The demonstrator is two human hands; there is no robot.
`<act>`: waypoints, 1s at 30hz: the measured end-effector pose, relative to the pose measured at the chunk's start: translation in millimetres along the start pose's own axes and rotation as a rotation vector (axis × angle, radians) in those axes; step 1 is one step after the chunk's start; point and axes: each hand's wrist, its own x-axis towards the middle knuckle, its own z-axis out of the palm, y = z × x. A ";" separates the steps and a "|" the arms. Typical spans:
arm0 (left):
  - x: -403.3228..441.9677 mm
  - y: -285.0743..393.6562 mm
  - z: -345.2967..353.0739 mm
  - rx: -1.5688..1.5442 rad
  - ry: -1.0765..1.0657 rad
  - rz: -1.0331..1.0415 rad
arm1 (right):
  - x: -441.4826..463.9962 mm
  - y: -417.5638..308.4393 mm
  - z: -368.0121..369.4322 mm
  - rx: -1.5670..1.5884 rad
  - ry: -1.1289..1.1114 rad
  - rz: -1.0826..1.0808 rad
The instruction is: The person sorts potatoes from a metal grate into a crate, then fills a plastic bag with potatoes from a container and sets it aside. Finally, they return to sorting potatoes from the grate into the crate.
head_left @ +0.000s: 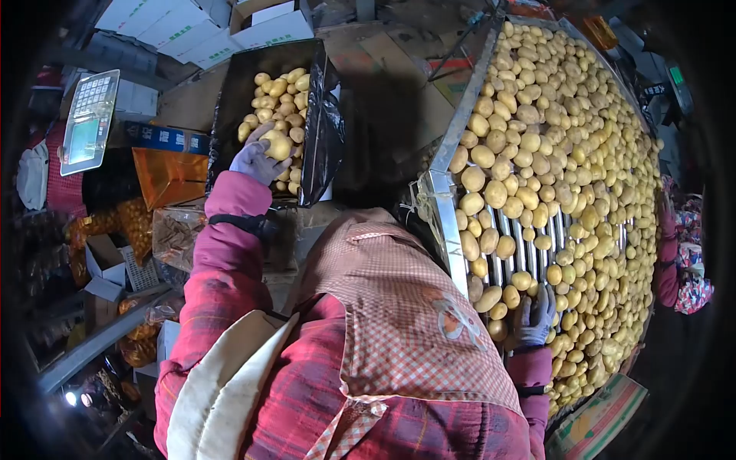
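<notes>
My left hand (261,159), in a pale purple glove, holds a large potato (277,145) over a box lined with black plastic (323,123). Several potatoes (285,97) lie inside that box. On the right, my gloved right hand (535,316) rests among potatoes on the metal-framed sorting table (442,184), its fingers apart and pointing forward. Small potatoes touch it on both sides. Whether anything sits under its palm is hidden. Metal rollers (529,249) show between the potatoes just ahead of it.
A scale display (90,123) stands at the upper left, near an orange container (172,176). White cartons (172,27) are stacked at the back. Another person's sleeve (668,261) shows beyond the table's right edge. A printed carton (602,418) lies at the lower right.
</notes>
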 end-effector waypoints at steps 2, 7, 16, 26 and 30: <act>27.2 -15.0 -26.0 0.358 -0.088 0.073 | -17.0 4.1 -3.7 -0.063 0.031 0.064; 42.1 -3.8 -66.4 0.599 0.465 -0.160 | 15.8 -34.2 1.0 0.028 0.183 -0.017; 17.7 -31.7 201.7 0.688 -0.344 0.032 | 86.6 -61.2 -24.8 0.808 0.093 0.119; -24.8 -127.0 288.1 1.117 -1.141 0.212 | 10.6 -29.6 -12.8 0.608 -0.866 0.068; -19.9 -146.3 287.1 1.337 -1.247 0.634 | 45.2 -9.5 -7.9 0.786 -0.413 0.227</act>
